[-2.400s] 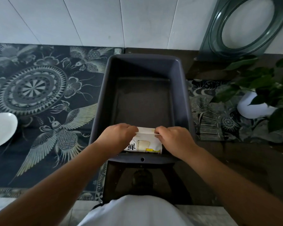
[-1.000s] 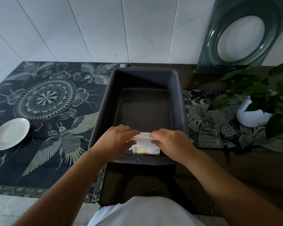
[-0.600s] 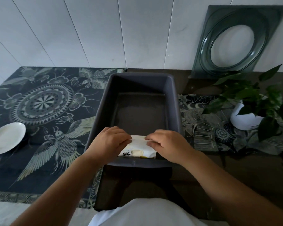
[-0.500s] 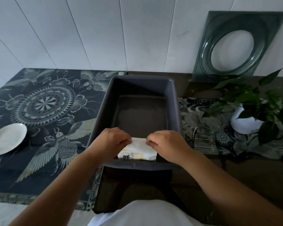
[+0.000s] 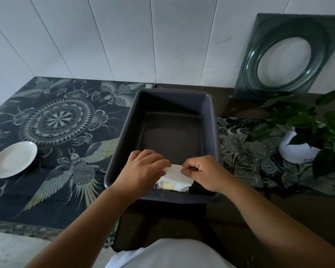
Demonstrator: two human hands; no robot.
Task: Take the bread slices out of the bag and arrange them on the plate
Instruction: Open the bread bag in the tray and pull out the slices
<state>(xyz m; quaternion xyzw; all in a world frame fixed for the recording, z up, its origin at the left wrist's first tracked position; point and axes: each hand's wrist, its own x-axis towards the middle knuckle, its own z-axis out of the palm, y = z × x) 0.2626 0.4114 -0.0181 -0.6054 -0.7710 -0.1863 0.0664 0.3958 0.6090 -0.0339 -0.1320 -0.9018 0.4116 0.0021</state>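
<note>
A white bread bag [image 5: 175, 179] with printed characters and a yellow label lies at the near end of a dark grey bin [image 5: 214, 120]. My left hand [image 5: 143, 171] grips the bag's left part. My right hand [image 5: 203, 172] pinches its top right edge between thumb and fingers. No bread slice shows; the bag hides its contents. The white plate [image 5: 13, 159] lies bare far to the left on the patterned cloth, well away from both hands.
A patterned dark cloth [image 5: 56, 122] covers the left of the counter. A potted plant in a white pot [image 5: 298, 147] stands at right, its leaves spreading over the counter. A green glass panel [image 5: 286, 59] leans on the white wall behind it.
Both hands keep hold of the bag's top at the bin's near end, with only small finger shifts. The camera view has drifted, so the plate and plant sit elsewhere in frame.
</note>
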